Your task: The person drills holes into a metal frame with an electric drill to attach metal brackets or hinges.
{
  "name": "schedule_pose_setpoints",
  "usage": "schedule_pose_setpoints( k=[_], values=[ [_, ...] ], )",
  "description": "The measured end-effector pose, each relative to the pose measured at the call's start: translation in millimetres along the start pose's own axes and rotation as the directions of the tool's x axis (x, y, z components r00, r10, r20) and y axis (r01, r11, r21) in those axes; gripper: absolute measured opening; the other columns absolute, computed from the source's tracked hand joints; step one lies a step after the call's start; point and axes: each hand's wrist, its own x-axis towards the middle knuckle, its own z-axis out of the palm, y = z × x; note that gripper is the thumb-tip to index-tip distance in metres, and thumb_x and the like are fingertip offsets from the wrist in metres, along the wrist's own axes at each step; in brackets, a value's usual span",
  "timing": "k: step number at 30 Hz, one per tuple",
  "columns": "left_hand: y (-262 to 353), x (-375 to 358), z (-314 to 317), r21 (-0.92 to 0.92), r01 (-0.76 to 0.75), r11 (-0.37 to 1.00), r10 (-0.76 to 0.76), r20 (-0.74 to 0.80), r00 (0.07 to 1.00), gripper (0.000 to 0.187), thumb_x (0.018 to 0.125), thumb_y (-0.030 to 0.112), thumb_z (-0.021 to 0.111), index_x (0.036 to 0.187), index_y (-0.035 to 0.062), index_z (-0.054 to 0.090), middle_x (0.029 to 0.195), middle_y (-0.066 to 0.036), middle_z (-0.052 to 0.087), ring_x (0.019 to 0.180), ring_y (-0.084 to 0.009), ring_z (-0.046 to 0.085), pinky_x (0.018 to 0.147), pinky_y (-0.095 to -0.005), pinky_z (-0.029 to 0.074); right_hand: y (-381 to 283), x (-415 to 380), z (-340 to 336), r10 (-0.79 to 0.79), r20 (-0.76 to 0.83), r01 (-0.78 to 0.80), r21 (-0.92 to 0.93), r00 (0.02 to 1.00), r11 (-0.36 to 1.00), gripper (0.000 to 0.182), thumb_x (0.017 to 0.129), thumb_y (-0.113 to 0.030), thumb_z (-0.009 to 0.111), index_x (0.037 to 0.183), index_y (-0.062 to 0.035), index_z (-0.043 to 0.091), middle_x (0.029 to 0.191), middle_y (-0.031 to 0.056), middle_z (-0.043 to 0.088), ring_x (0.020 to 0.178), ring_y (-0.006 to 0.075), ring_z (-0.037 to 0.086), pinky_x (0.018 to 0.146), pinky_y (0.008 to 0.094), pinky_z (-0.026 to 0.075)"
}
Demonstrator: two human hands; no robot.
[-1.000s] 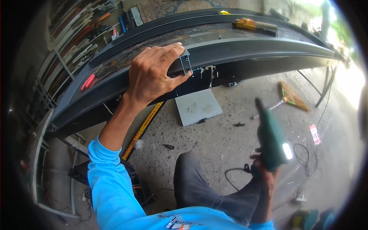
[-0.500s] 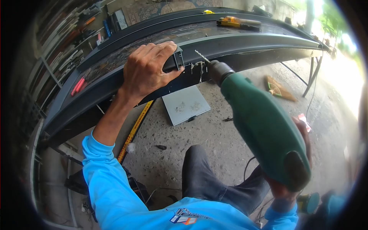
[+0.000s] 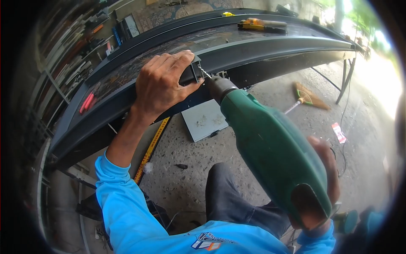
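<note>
My left hand [image 3: 163, 82] is closed around the end of a dark metal profile [image 3: 196, 71] at the near edge of the workbench, thumb below and fingers over the top. In my right hand [image 3: 325, 169] is a green power drill [image 3: 272, 144], whose body hides most of the fingers. The drill bit [image 3: 204, 72] points up and left, its tip right at the open end of the profile. A long dark frame bar [image 3: 270, 46] runs along the bench beside my left hand.
On the bench lie a yellow-and-black tool [image 3: 262, 26] and red-handled pliers [image 3: 86, 103]. Below, the floor holds a grey case [image 3: 203, 120], a yellow level [image 3: 152, 148], a brush broom [image 3: 311, 97] and a small dark object [image 3: 181, 166]. Metal stock [image 3: 63, 55] is racked at left.
The drill has moved left, bringing its bit from apart to right at the profile's end. My left hand keeps its hold in nearly the same place.
</note>
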Motion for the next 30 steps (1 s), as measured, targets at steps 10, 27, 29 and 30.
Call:
schedule_pose_setpoints(
  k=[10, 27, 29, 30],
  values=[
    [-0.1, 0.5, -0.6, 0.039, -0.015, 0.999, 0.015, 0.0, 1.0, 0.052, 0.065, 0.027, 0.082, 0.106, 0.0023, 0.063, 0.096, -0.013, 0.069, 0.082, -0.0219, 0.067, 0.074, -0.0338, 0.054, 14.0, 14.9, 9.8, -0.304, -0.158, 0.288, -0.119, 0.939, 0.95, 0.053, 0.078, -0.012, 0.072, 0.12, 0.0108, 0.05, 0.095, 0.0251, 0.066, 0.079, 0.0253, 0.069, 0.069, 0.0317, 0.053],
    [1.3, 1.2, -1.7, 0.039, -0.014, 0.999, 0.014, 0.0, 1.0, 0.051, 0.065, 0.025, 0.082, 0.107, 0.0032, 0.062, 0.096, -0.012, 0.069, 0.083, -0.0227, 0.067, 0.073, -0.0346, 0.053, 0.7, 20.1, 6.6, -0.279, -0.064, 0.27, -0.12, 0.958, 0.955, 0.068, 0.073, -0.016, 0.078, 0.128, 0.0064, 0.045, 0.113, 0.0234, 0.06, 0.097, 0.0291, 0.065, 0.081, 0.0364, 0.052],
    [2.5, 0.7, -2.3, 0.046, -0.01, 0.999, 0.01, 0.006, 1.0, 0.053, 0.063, 0.025, 0.083, 0.107, 0.0032, 0.062, 0.097, -0.012, 0.069, 0.083, -0.0227, 0.067, 0.073, -0.0345, 0.052, -3.8, 22.3, 9.0, -0.19, -0.005, 0.189, -0.063, 0.982, 0.98, 0.072, 0.076, -0.016, 0.077, 0.136, 0.0008, 0.041, 0.127, 0.0208, 0.054, 0.111, 0.0295, 0.059, 0.094, 0.0398, 0.049],
    [2.2, 1.9, -2.6, 0.054, -0.007, 0.999, 0.007, 0.01, 1.0, 0.054, 0.062, 0.024, 0.083, 0.107, 0.0032, 0.062, 0.097, -0.011, 0.069, 0.083, -0.0227, 0.067, 0.073, -0.0343, 0.052, -2.3, 28.4, 11.9, -0.257, 0.006, 0.256, -0.077, 0.966, 0.963, 0.075, 0.073, -0.015, 0.079, 0.135, 0.002, 0.041, 0.123, 0.0219, 0.057, 0.106, 0.0299, 0.062, 0.091, 0.0387, 0.05]
  ],
)
